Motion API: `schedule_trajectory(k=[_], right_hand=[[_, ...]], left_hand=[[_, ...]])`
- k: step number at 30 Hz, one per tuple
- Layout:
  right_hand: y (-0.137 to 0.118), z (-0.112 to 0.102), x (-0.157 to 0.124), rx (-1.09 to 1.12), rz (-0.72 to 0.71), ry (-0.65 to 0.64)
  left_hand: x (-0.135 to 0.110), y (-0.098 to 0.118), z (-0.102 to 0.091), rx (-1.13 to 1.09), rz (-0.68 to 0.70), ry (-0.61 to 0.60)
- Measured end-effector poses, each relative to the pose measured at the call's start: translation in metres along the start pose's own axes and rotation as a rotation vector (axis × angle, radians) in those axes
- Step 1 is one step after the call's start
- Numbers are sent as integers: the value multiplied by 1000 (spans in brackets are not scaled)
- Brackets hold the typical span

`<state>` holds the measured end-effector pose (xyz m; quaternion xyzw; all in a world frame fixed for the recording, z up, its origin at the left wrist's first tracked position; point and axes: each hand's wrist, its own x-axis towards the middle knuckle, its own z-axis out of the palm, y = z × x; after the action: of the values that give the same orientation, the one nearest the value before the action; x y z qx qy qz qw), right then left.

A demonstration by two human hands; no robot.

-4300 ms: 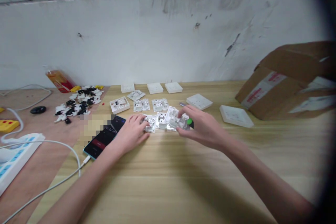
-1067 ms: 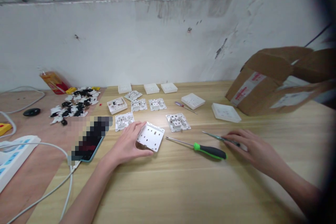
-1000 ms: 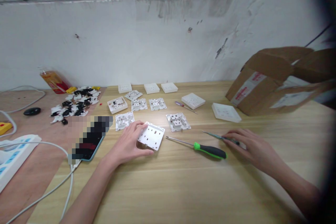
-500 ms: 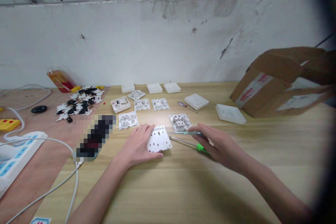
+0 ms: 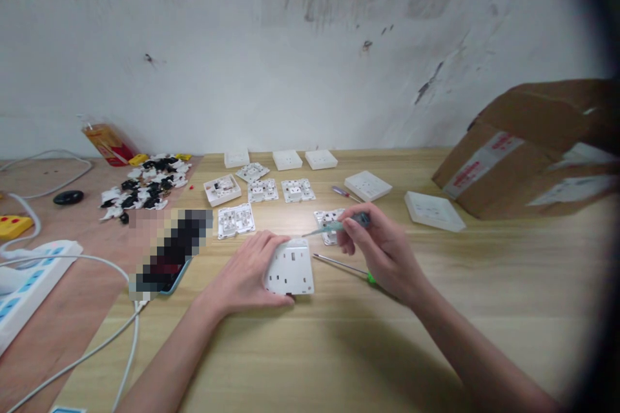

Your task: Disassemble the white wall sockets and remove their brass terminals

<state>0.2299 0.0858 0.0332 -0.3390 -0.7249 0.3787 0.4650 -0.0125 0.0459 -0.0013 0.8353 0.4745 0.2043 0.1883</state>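
We see a pale wooden tabletop (image 5: 339, 348) with white plastic socket plates (image 5: 288, 160) in rows along its back edge, a brown cardboard box (image 5: 508, 155) at its back right corner, and a smartphone (image 5: 174, 268) at its left edge. Left of the tabletop, on a plywood board (image 5: 72, 310), lie a heap of black-and-white socket parts (image 5: 143, 187) and a white power strip (image 5: 33, 271).

Our left hand (image 5: 242, 268) lies flat and spread just below the center of the frame, while our right hand (image 5: 382, 251) stands raised to its right, pinched closed.
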Motion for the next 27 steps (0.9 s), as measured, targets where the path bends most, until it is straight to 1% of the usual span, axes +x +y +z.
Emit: schedule_trajectory(k=[2, 5, 10, 14, 19, 21, 27], right_hand=[[4, 4, -5, -39, -32, -17], [8, 6, -13, -173, -92, -52], [5, 9, -18, -387, -214, -81], [1, 17, -23, -413, -272, -115], [0, 25, -27, -467, -400, -131], [0, 24, -26, -474, -405, -119], [0, 19, -24, -451, -359, -107]], left_hand=[[0, -1, 0, 5, -3, -11], [0, -3, 1, 9, -1, -24], [0, -3, 3, 17, 19, -18], [1, 0, 2, 24, 26, -37], [1, 2, -1, 54, 44, -54], [0, 2, 0, 70, 45, -56], [-2, -6, 5, 67, 46, -24]])
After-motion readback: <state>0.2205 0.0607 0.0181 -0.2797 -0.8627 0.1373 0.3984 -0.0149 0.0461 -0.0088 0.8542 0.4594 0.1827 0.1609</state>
